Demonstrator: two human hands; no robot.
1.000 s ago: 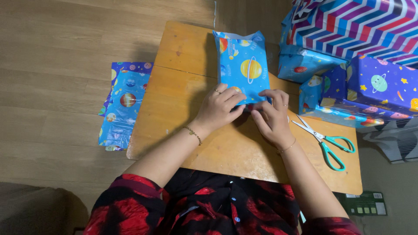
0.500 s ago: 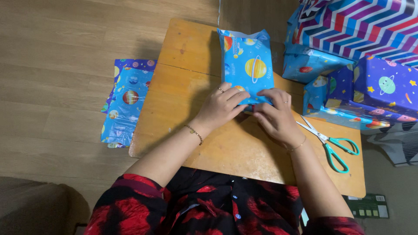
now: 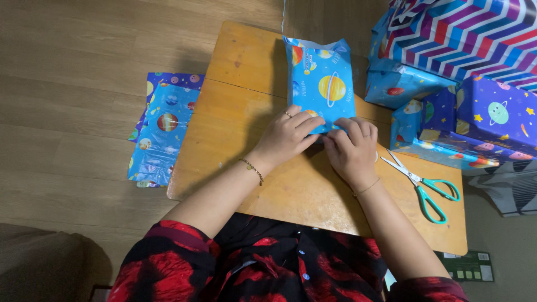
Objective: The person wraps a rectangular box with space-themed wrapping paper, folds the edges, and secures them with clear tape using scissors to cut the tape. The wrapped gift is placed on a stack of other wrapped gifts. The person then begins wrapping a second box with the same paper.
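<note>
- The left hand [image 3: 286, 137] reaches in from the lower left, wrist bent, fingers curled down and pressing the near end of the planet-print wrapped parcel [image 3: 323, 84].
- The right hand [image 3: 352, 148] lies just beside it, palm down, fingers folded onto the same near edge, fingertips nearly meeting the left's.
- The parcel lies lengthwise on the small wooden table [image 3: 235, 112], pointing away from the person.
- Teal-handled scissors [image 3: 422, 184] lie open on the table, right of the right wrist.

Two hands [image 3: 288, 140] [image 3: 352, 151], one scissors [image 3: 422, 184], one table [image 3: 235, 106], five wrapped parcels [image 3: 321, 84] (one half-done), loose sheets [image 3: 162, 128].
</note>
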